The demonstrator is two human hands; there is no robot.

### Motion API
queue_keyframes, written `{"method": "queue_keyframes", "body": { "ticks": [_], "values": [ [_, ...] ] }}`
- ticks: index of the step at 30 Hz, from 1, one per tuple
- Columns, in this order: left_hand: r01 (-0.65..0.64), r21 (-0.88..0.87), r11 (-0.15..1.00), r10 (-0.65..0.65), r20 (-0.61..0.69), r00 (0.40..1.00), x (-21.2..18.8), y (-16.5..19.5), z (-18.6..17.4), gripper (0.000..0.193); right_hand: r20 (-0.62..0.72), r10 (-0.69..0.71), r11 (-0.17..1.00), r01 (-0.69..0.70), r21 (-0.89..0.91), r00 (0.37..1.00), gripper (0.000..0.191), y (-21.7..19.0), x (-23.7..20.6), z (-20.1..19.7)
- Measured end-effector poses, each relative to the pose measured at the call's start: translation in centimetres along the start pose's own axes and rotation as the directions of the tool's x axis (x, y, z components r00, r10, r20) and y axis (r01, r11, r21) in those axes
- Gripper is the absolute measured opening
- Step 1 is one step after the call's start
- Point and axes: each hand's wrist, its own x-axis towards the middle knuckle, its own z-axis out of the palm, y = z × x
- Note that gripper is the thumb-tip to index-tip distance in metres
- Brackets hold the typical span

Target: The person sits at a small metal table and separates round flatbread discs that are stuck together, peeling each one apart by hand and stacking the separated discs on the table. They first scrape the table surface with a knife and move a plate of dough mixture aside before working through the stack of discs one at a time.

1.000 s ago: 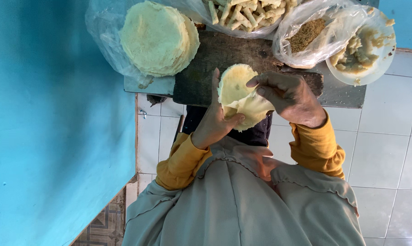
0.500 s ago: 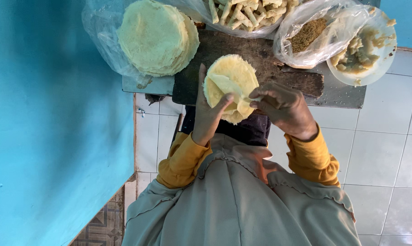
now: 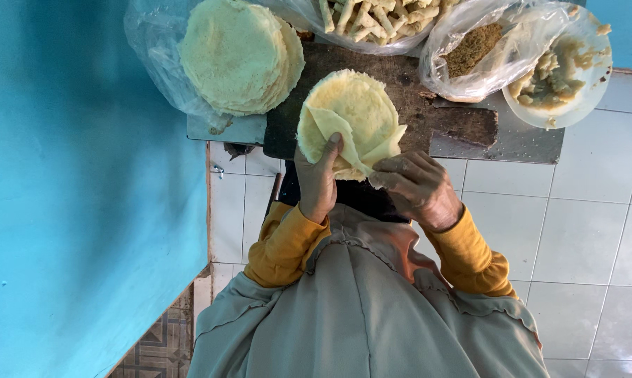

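Turquoise wall (image 3: 71, 175) at left, white tiled floor (image 3: 581, 231), low grey table (image 3: 512, 143), soft daylight.

No labels, signs or screens in view. Packaging = three clear plastic bags, all unprinted, placed relative to the dark wooden board (image 3: 407, 91) on the worktop:

- Clear bag (image 3: 151, 66) left of the board: lies open and crumpled under and around a stack of pale round wrappers, edge hanging past the worktop's left end.
- Clear bag (image 3: 361, 45) at the board's far edge: holds pale rolled sticks, cut off by the top of the frame.
- Clear bag (image 3: 505, 49) at the board's far right corner: bunched, glossy, holds brown-green crumbly filling, overlapping the white plate to its right.
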Motion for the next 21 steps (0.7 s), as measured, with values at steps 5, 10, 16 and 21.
{"method": "queue_keyframes", "body": {
  "ticks": [5, 10, 16, 21],
  "values": [
    [-0.053, 0.146, 0.988, 0.041, 0.084, 0.996, -0.6, -0.2, -0.2, 0.043, 0.016, 0.23, 0.956, -0.229, 0.184, 0.973, 0.031, 0.1, 0.2, -0.3],
    [-0.121, 0.312, 0.942, 0.066, 0.182, 0.981, -1.4, 0.6, 0.4, 0.048, -0.055, 0.314, 0.937, -0.3, 0.179, 0.948, 0.022, -0.8, 1.7, -1.3],
    [-0.132, 0.261, 0.956, 0.025, 0.379, 0.925, -3.0, 2.2, 2.7, 0.074, -0.064, 0.43, 0.842, -0.374, 0.389, 0.901, 0.016, -0.6, 2.7, -0.8],
    [-0.112, 0.264, 0.958, 0.005, 0.376, 0.926, -3.1, 2.2, 2.4, 0.077, 0.089, 0.525, 0.671, -0.476, 0.568, 0.846, 0.007, 0.5, 2.3, -0.1]
  ]
}}
